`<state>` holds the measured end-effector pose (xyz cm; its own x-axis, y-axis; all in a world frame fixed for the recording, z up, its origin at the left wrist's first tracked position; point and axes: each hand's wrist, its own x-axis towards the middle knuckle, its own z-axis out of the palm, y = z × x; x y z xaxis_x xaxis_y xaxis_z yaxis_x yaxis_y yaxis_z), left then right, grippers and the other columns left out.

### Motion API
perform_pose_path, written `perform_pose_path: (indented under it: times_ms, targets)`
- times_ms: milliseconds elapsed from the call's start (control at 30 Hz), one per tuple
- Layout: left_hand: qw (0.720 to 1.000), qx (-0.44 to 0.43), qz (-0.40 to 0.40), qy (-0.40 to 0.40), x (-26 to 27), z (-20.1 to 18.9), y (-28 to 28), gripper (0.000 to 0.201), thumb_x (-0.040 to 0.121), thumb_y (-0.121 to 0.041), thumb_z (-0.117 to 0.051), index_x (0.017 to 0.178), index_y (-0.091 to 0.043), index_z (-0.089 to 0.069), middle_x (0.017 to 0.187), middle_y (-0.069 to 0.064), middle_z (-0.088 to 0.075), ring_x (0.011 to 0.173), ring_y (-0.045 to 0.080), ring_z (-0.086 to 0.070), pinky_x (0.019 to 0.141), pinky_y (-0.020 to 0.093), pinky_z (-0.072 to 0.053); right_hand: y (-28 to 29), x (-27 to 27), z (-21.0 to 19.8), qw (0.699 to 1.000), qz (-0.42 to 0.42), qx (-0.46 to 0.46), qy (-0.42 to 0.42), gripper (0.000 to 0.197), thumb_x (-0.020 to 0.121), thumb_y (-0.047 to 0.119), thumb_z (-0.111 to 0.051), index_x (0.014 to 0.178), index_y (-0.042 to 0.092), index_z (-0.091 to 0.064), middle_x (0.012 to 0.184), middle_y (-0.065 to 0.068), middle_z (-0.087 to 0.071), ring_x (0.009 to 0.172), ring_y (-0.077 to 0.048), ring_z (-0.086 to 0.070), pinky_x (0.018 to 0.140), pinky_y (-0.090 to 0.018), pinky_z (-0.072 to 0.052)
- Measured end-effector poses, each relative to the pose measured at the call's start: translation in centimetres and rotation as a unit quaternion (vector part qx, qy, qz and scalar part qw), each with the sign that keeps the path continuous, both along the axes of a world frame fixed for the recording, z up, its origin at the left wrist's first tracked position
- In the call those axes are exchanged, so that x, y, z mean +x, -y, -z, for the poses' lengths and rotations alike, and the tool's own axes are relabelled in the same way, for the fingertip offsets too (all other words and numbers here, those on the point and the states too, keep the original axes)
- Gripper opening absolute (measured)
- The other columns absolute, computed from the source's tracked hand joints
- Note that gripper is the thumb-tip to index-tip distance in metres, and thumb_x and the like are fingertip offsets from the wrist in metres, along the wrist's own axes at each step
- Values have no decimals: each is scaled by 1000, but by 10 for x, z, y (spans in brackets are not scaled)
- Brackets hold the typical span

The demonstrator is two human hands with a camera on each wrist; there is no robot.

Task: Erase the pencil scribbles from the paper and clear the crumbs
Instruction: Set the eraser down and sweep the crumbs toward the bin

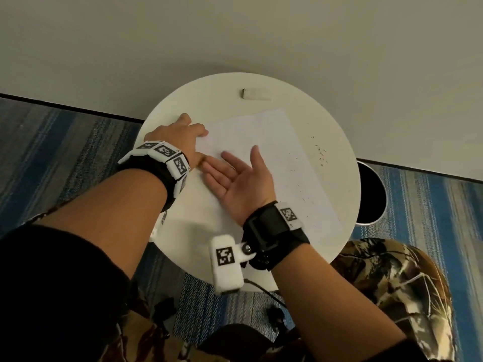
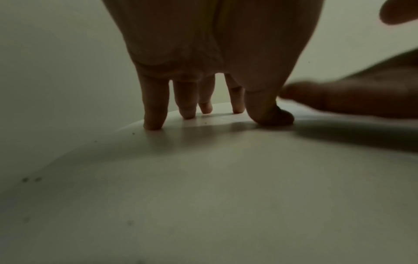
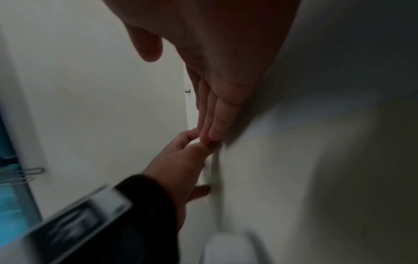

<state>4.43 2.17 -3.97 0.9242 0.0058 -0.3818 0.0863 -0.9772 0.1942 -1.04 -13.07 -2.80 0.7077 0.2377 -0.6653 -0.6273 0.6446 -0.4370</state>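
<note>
Your round white table point(image 1: 326, 121) stands against a pale wall; the paper point(image 1: 274, 142) lies across it, crumbs point(image 1: 320, 152) scattered rightward (eraser point(image 1: 255, 94) beyond). Your left hand point(image 1: 180, 134) presses the sheet's left edge with spread fingers; your right hand point(image 1: 240, 181) lies on it edge-down, fingers straight, holding nothing.

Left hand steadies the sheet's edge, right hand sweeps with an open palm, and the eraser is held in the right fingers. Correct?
Not quite: the eraser lies alone at the table's far side, as the head view shows. The right hand holds nothing; the left hand does steady the paper.
</note>
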Motion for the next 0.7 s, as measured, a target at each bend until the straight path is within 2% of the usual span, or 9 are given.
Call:
perform_pose_path:
  times_ms: [100, 167, 233, 267, 333, 433, 500, 600, 700]
  targets:
    - [1000, -9, -14, -24, 1, 0, 3, 62, 85, -45, -69, 139, -34, -41, 151, -5, -24, 120, 34, -50, 95, 47, -44, 45, 21, 4, 991, 122, -47, 3, 52, 99, 50, -35, 122, 5, -47, 109, -23, -63, 91, -34, -64, 86, -40, -50]
    - [999, -14, -21, -29, 1, 0, 5, 64, 85, -42, -69, 141, -33, -40, 152, -4, -23, 121, 34, -48, 94, 47, -44, 84, 38, -3, 969, 236, -78, 10, 51, 101, 46, -35, 128, 4, -45, 123, -22, -60, 93, -32, -64, 86, -39, -50]
    - [999, -19, -21, -27, 2, 1, 8, 65, 84, -41, -68, 141, -32, -39, 151, -3, -22, 123, 33, -47, 95, 47, -45, 100, 36, -14, 960, 262, -98, 24, 54, 101, 43, -36, 136, 3, -44, 136, -21, -56, 103, -30, -62, 88, -36, -49]
    - [999, -19, -23, -26, 2, 2, 9, 68, 82, -42, -68, 142, -32, -38, 151, -2, -20, 127, 31, -44, 96, 48, -44, 95, 27, -19, 968, 231, -89, 30, 51, 101, 43, -35, 133, 4, -47, 135, -20, -57, 105, -30, -62, 86, -35, -50]
    - [999, -17, -26, -36, -1, 5, 11, 81, 75, -53, -72, 143, -31, -34, 152, -2, -17, 136, 27, -31, 102, 53, -38, 67, -12, -15, 993, 95, -72, 6, 48, 100, 45, -35, 121, 7, -54, 120, -19, -66, 100, -29, -66, 85, -34, -53]
    - [999, 6, -13, -42, -7, 7, 18, 106, 60, -65, -79, 145, -28, -27, 153, 2, -11, 143, 24, -13, 106, 60, -27, 28, -76, -6, 993, -106, -24, -48, 57, 99, 50, -33, 125, 4, -54, 106, -19, -69, 94, -29, -67, 86, -34, -55]
    - [999, 12, -12, -40, -7, 9, 19, 110, 58, -66, -80, 145, -27, -26, 154, 3, -9, 143, 25, -9, 106, 63, -26, 37, -80, 3, 989, -134, -30, -55, 61, 100, 51, -29, 125, 1, -53, 102, -21, -70, 93, -31, -68, 84, -34, -56]
    - [999, 14, -10, -32, -6, 12, 16, 112, 56, -67, -80, 146, -27, -25, 154, 4, -9, 144, 25, -8, 105, 64, -27, 89, -36, 6, 997, 12, -71, -33, 56, 100, 51, -29, 115, 3, -55, 91, -20, -74, 82, -31, -74, 76, -35, -60]
    - [999, 13, -13, -28, -7, 12, 16, 113, 57, -66, -80, 147, -26, -25, 155, 5, -9, 144, 26, -9, 106, 63, -26, 130, 3, -5, 982, 162, -99, 3, 56, 101, 48, -31, 127, 3, -51, 100, -19, -69, 85, -30, -72, 81, -38, -58]
